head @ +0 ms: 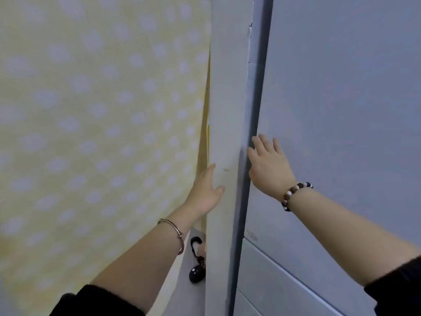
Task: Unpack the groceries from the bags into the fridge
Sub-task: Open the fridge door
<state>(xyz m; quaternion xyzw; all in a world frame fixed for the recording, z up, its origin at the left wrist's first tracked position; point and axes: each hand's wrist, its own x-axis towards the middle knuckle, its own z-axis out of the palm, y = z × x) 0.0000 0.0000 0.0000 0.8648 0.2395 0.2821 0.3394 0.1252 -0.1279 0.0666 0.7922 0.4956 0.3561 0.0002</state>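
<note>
Two hands were seen, both raised against a tall fridge that filled the middle and right of the view. One blue-grey fridge door [341,110] took up the right side. One dark strip [257,110] ran down its left edge. One pale side panel [230,87] stood just beside that strip.

The right hand [267,165] was laid flat on the door, just beside the dark strip. Its fingers [264,141] were straight and spread, and nothing was gripped. The left hand [205,192] was set against the left edge of the pale panel. Its thumb [218,190] was pressed on the panel's face and one finger was stretched straight up along the edge. The other fingers were hidden behind it, and no grip could be seen.

One bead bracelet [293,195], of brown, white and dark beads, was worn on the right wrist. One thin metal bangle [175,231] was worn on the left. Two dark sleeves were pushed back on the forearms, one at the lower left [98,302] and one at the lower right [396,283].

One yellow cloth [91,110] with many pale dots covered the left half of the view, touching the pale panel's edge. Two small dark items hung below the left wrist, a hooked loop [196,241] above an oval piece [196,275]. What they were could not be told. Two slanted seams [284,267] were marked across the lower part of the fridge front.
</note>
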